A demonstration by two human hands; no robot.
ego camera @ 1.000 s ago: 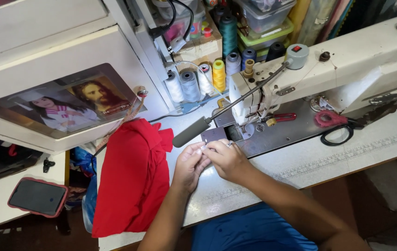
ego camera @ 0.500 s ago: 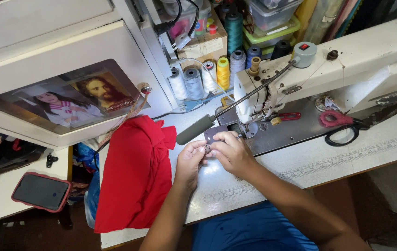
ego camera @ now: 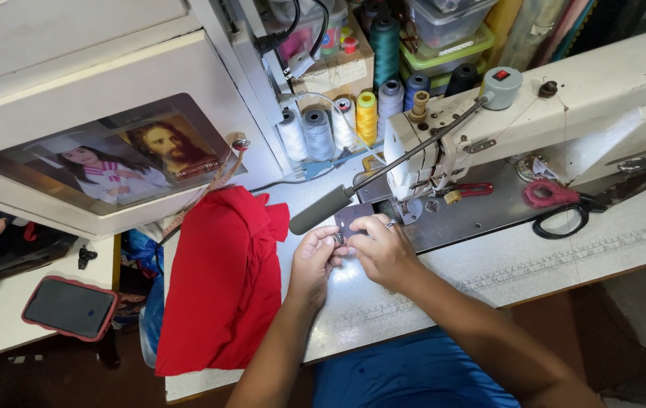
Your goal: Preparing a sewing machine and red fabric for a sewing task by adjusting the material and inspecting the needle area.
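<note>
Sewing workshop: sewing machine (ego camera: 565, 113), thread spools (ego camera: 338, 125)

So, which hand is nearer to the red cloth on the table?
Left. The left hand is just beside the right edge of the red cloth, with a small gap between them. The right hand lies farther off, beyond the left hand, toward the sewing machine.

Sewing machine (ego camera: 565, 113): cream painted metal, semi-gloss; its bed plate (ego camera: 482, 215) is bare brushed steel, the lamp neck (ego camera: 414, 151) ribbed flexible metal. Red cloth (ego camera: 221, 287) is matt soft knit, thread cones (ego camera: 338, 125) matt wound yarn, table (ego camera: 534, 264) smooth pale laminate. Scissors (ego camera: 580, 200) have dark metal blades with one handle wrapped in red cloth; phone (ego camera: 70, 307) has a glossy glass screen in a red rubbery case.
</note>
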